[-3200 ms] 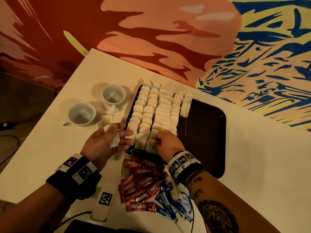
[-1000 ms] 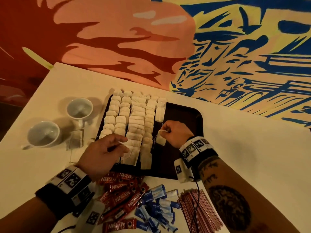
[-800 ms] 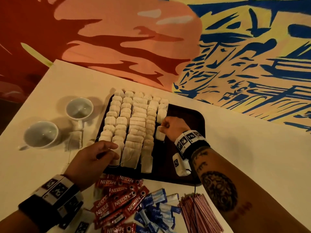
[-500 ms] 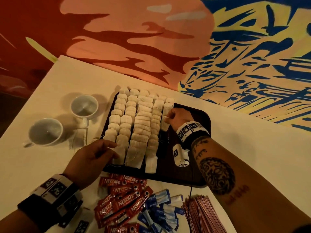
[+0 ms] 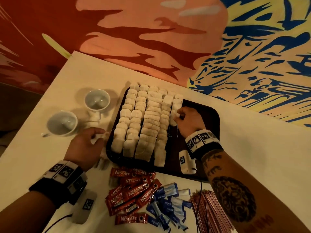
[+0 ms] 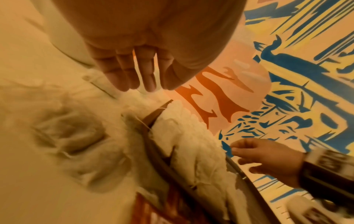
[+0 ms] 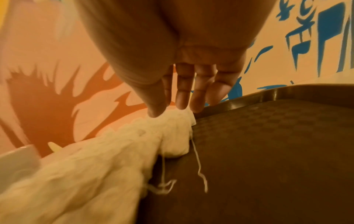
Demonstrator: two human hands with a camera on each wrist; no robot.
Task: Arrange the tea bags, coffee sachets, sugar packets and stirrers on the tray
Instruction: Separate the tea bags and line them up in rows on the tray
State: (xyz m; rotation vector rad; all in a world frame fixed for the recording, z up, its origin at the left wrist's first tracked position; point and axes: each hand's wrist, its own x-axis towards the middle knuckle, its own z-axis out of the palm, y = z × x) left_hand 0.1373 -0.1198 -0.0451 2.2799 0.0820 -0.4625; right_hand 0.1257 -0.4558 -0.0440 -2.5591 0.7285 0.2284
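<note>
A dark brown tray (image 5: 203, 132) holds several rows of white tea bags (image 5: 143, 118) on its left half. My right hand (image 5: 178, 115) pinches the top of a tea bag (image 7: 175, 136) at the right edge of the rows, and its string trails on the tray floor (image 7: 268, 151). My left hand (image 5: 99, 137) is just off the tray's left rim, its fingertips holding a small white tea bag (image 5: 94, 140); the left wrist view is too blurred to show it. Red coffee sachets (image 5: 133, 190), blue sugar packets (image 5: 168, 204) and a bundle of pink stirrers (image 5: 208, 214) lie on the table in front of the tray.
Two white cups (image 5: 62, 123) (image 5: 97, 100) stand left of the tray. Loose tea bags lie beside them (image 5: 94, 118) and at the tray's near-left corner (image 5: 102, 163). The painted wall runs behind the table. The tray's right half is bare.
My right hand carried its tea bag farther up the tray to the right edge of the rows. My left hand slid left, off the tray's near-left tea bags onto the table.
</note>
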